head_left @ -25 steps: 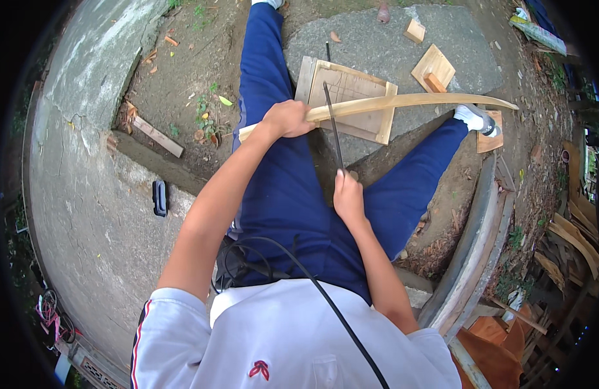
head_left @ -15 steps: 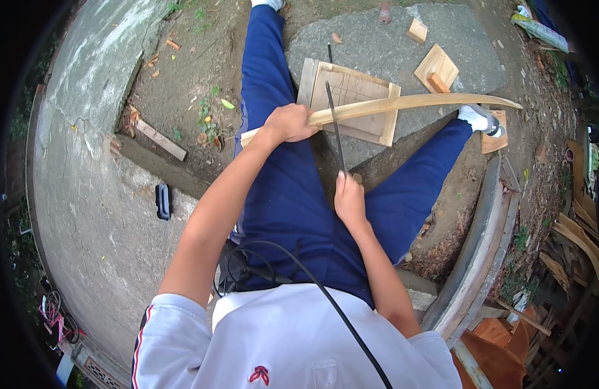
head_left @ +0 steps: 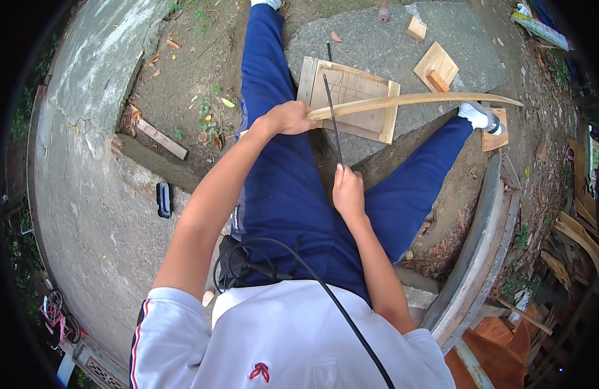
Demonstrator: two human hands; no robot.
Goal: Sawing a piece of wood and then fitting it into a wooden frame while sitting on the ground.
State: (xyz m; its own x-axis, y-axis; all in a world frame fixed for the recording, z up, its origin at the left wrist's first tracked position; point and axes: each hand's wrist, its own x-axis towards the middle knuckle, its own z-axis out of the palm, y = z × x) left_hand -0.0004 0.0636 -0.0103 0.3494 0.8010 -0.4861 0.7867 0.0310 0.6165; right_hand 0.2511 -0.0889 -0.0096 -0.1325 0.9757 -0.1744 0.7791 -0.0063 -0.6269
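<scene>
My left hand (head_left: pixel 290 118) is clamping the strip (head_left: pixel 409 99), my right hand (head_left: pixel 348 193) the rod (head_left: pixel 337 139); where these are crossing, bracing the strip firmly is probably helping.

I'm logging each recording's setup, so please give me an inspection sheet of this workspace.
Surface: grey stone slab, with bare soil beside it.
Job's things: pale curved wooden strip; thin dark rod crossing over it, contact unclear.
Clutter: rimmed wooden frame, square board with a reddish block on it, small pale block.
Hands: left hand closed around the strip near its left end; right hand gripping the rod's near end.
Cables: black cable running over the white shirt.
Surroundings: concrete paving, pink bicycle, loose wood pieces at right.
</scene>
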